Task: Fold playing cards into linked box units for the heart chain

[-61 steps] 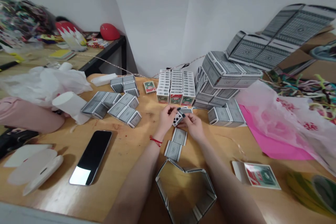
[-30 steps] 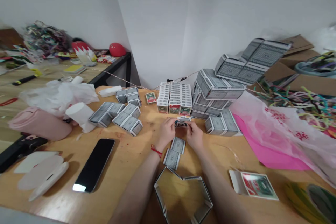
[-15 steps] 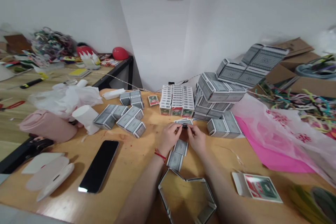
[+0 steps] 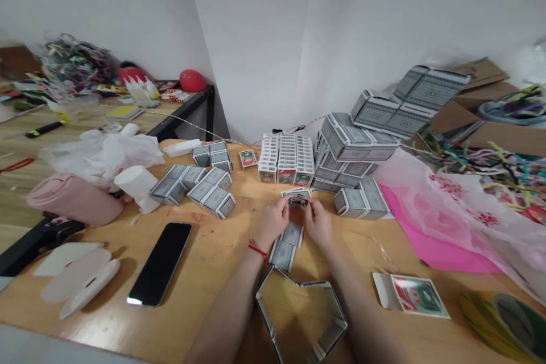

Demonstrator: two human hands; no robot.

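Note:
My left hand [image 4: 276, 219] and my right hand [image 4: 317, 220] pinch a small grey-patterned playing card [image 4: 298, 201] by its two ends, and the card looks bent. Just behind it lie more playing cards [image 4: 296, 191] on the table. Two grey-backed cards [image 4: 283, 253] lie joined or overlapping below my hands. Between my forearms stands a heart-shaped ring of cards [image 4: 268, 287], open at the top, its near end cut off by the picture edge. A red string bracelet [image 4: 257, 248] circles my left wrist.
Rows of card boxes [image 4: 286, 159] stand ahead, beside a tall stack of card-covered blocks [image 4: 360, 142]. Similar blocks [image 4: 212, 192] sit at left. A phone [image 4: 161, 264] lies nearer left; an opened card box [image 4: 420, 296] and yellow tape roll [image 4: 490, 318] lie right.
The card between my fingers has tilted so more of its face shows, and my fingertips have moved slightly apart. The whole view has shifted a little.

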